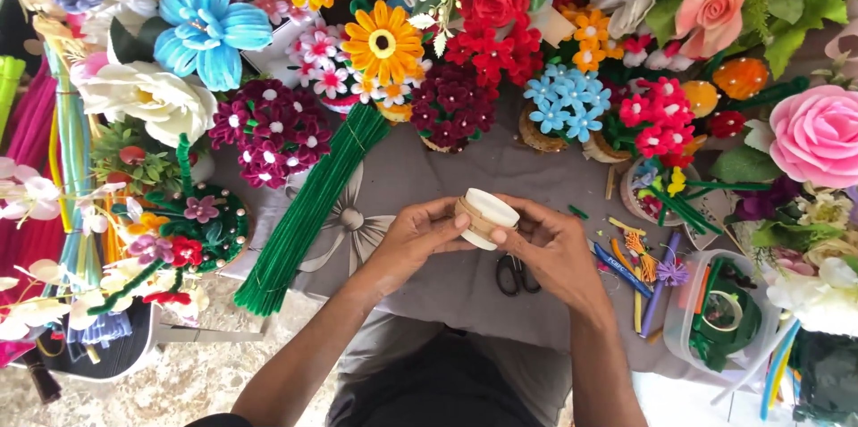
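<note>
- The small white cup (485, 217) sat between both hands, above the middle of the grey cloth (536, 168) that covered the work surface, nearer its front edge than its back.
- The left hand (418, 235) gripped the cup from its left side, fingers curled narrowly round the wall where a band of tan twine circled it.
- The right hand (547, 244) closed on the cup from the right, thumb and fingertips pinched tight against the rim and the twine band.
- The cup lay tilted: its short axis ran from the lower left to the upper right, with the open or flat white face turned up and toward the back edge. Whether that face was a mouth or a base could not be told.
- Both hands were equally close, each touching the cup; neither was the nearer.
- A pair of black-handled scissors (513, 275) lay on the cloth just under the right hand, toward the front edge.
- A bundle of green pipe cleaners (308, 213) lay slantwise on the left part of the cloth, well apart from the hands.
- Loose coloured pipe-cleaner bits (630, 257) lay to the right of the right hand, near a clear plastic tub (684, 320) at the right front corner.
- Handmade flowers (384, 43) crowded the back edge.
</note>
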